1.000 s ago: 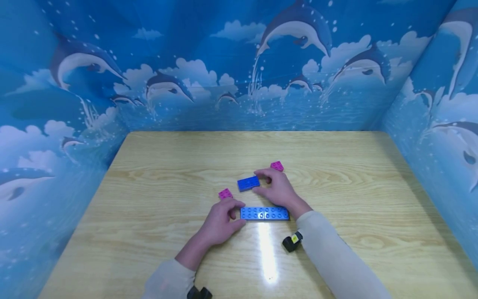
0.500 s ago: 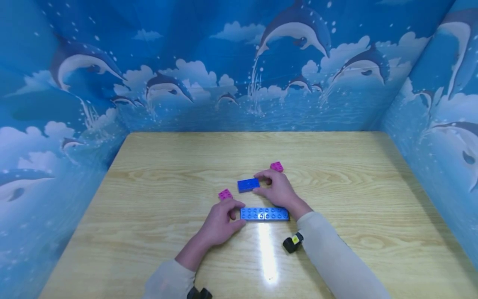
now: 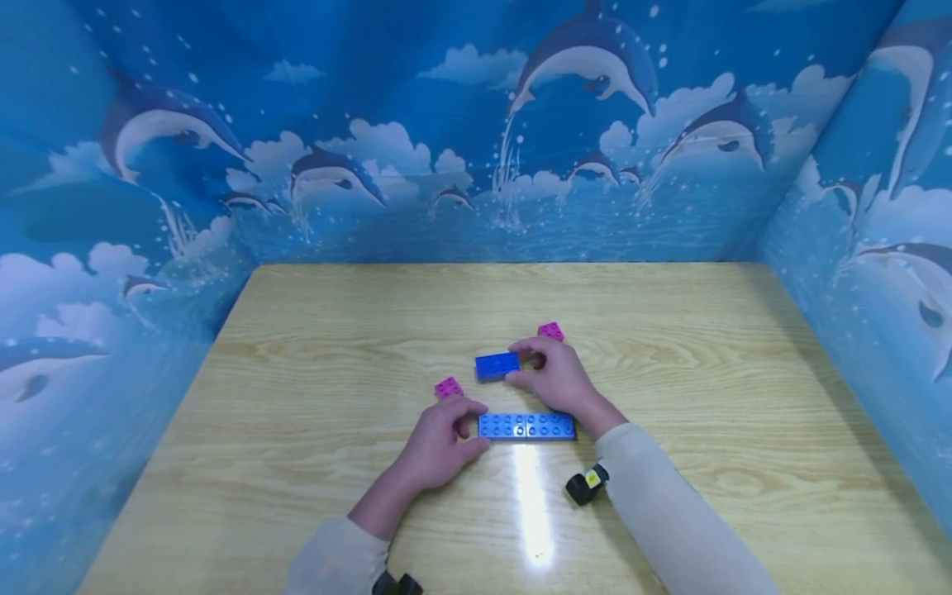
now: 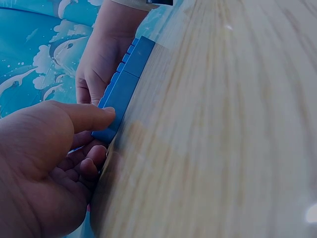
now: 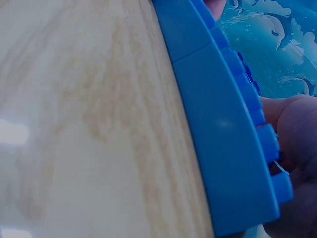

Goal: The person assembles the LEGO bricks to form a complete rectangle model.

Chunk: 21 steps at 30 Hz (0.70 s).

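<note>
Just past the light-blue row (image 3: 526, 426) I've got the dark-blue brick (image 3: 496, 366) lying nearly parallel, my nearer right hand (image 3: 558, 378) pinching its right end, left hand (image 3: 437, 440) pinching the row's left end.

Left hand (image 4: 44, 166), bare, at lower left: thumb laid along the plain side of a light blue bar (image 4: 130, 79) at its near end, other fingers curled toward the far side, their contact partly hidden. Bar formed of two bricks end to end, a seam between them, studs toward the upper left, resting on a pale wood-grain tabletop (image 4: 213, 124) with a bright reflection at the right edge. Behind: right hand (image 4: 96, 72), fingers mostly hidden, pale sleeve edge (image 4: 141, 4) above it; blue backdrop (image 4: 32, 54) printed with dolphins and white clouds.
</note>
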### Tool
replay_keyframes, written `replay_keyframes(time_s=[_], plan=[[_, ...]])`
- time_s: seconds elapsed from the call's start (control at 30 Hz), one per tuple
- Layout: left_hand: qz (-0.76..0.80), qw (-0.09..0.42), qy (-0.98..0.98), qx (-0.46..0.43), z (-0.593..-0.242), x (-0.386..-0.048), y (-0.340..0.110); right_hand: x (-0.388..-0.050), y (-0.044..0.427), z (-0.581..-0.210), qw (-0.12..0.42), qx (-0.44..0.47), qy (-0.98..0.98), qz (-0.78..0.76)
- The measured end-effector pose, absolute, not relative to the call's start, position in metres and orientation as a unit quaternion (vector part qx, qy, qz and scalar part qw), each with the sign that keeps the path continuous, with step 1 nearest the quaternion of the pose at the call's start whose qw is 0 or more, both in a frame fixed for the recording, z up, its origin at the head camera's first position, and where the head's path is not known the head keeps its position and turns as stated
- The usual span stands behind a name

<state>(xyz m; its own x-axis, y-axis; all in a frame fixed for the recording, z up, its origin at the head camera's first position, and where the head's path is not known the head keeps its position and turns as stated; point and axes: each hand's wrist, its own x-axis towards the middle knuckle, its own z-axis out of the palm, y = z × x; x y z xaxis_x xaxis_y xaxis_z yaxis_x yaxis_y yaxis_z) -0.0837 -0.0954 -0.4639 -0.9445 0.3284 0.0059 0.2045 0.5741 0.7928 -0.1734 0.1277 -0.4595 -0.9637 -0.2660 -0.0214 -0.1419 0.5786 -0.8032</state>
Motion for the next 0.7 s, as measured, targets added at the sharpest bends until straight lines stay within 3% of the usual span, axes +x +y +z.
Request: replay_keyframes(time_s=[0.7], plan=[[0.444, 0.063, 0.880, 0.157, -0.465, -0.084, -0.095, -0.154, 0.133, -0.440, 0.044, -0.107, 0.874, -0.472]])
